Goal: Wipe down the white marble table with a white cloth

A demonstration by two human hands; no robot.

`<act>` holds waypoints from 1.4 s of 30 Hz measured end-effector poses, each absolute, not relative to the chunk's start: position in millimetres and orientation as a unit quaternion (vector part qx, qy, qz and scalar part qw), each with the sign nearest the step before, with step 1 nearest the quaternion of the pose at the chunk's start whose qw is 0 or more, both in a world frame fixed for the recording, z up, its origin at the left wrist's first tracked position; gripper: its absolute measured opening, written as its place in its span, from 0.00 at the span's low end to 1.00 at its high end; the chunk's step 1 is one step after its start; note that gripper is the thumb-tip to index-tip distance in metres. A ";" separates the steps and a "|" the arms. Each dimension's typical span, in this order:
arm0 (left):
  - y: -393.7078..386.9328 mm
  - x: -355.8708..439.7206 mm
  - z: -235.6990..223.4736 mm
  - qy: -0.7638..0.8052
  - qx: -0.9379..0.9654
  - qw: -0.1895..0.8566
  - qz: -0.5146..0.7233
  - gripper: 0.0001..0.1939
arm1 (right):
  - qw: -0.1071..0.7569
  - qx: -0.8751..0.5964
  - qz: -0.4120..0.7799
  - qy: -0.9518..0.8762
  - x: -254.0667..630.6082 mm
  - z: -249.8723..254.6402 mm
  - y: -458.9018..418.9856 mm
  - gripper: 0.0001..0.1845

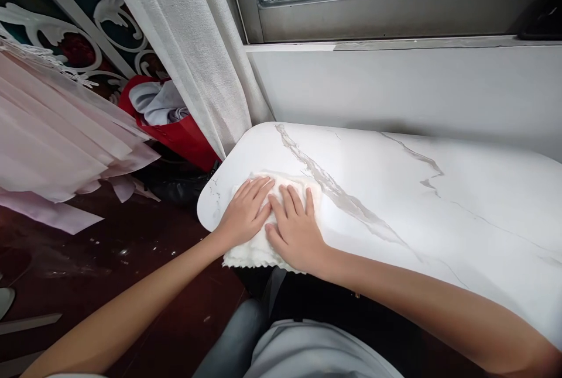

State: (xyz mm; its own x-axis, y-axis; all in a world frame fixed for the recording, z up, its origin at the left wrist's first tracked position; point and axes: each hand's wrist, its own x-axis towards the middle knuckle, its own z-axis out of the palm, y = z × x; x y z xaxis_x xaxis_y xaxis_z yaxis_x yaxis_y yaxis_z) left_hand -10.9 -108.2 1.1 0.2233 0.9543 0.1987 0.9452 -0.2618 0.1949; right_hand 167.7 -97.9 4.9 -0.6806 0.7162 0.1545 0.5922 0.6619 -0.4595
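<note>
A white cloth (254,254) lies spread on the left end of a white marbled tabletop (377,179), its scalloped near edge hanging over the table's front edge. Flat on the cloth's left part rests my left hand (246,211), fingers stretched out and pointing away from me. Beside it, my right hand (296,229) presses on the cloth's right part with its fingers spread. The two hands are close together at the thumbs. Both palms cover much of the cloth, so its middle is partly hidden.
A white curtain (188,44) hangs behind the table's left end. Against the wall, a window frame (351,21) runs above the tabletop. At left are a red bag (187,141) with folded fabric, a pink skirted cover (57,126) and dark red floor (144,284).
</note>
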 end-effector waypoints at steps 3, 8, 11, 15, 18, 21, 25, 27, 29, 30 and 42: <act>-87.1 -1.9 0.2 0.609 0.778 0.023 0.151 0.25 | 0.151 -0.408 0.243 -0.867 169.7 8.0 -76.9 0.31; -24.5 1.9 -0.8 0.607 0.775 0.027 0.171 0.25 | 0.192 -0.474 0.232 -0.828 158.7 4.6 -23.4 0.29; 19.5 1.1 -0.7 0.600 0.777 0.027 0.190 0.23 | 0.215 -0.497 0.190 -0.819 150.4 0.7 11.7 0.29; 72.6 -0.8 -1.4 0.600 0.774 0.028 0.199 0.22 | 0.230 -0.516 0.156 -0.810 141.6 -2.3 56.3 0.29; 103.4 -1.9 -2.7 0.599 0.775 0.031 0.199 0.21 | 0.235 -0.522 0.137 -0.808 138.6 -4.1 84.0 0.29; 125.7 -2.2 -3.7 0.595 0.777 0.035 0.200 0.21 | 0.231 -0.524 0.125 -0.810 138.1 -5.8 105.5 0.29; 145.0 0.9 -3.1 0.599 0.774 0.042 0.203 0.21 | 0.227 -0.524 0.115 -0.813 140.3 -7.0 127.1 0.29; 152.7 5.0 -2.5 0.607 0.769 0.036 0.198 0.21 | 0.228 -0.522 0.111 -0.814 143.5 -7.1 135.7 0.29; 160.5 11.4 -2.3 0.619 0.762 0.028 0.189 0.21 | 0.227 -0.522 0.108 -0.815 148.9 -6.9 142.9 0.29; 164.5 15.6 -2.3 0.624 0.758 0.024 0.186 0.21 | 0.226 -0.523 0.107 -0.815 152.7 -6.8 146.0 0.29; 182.0 90.8 -6.2 0.591 0.784 -0.016 0.186 0.21 | 0.217 -0.559 0.067 -0.798 225.1 -9.7 159.4 0.27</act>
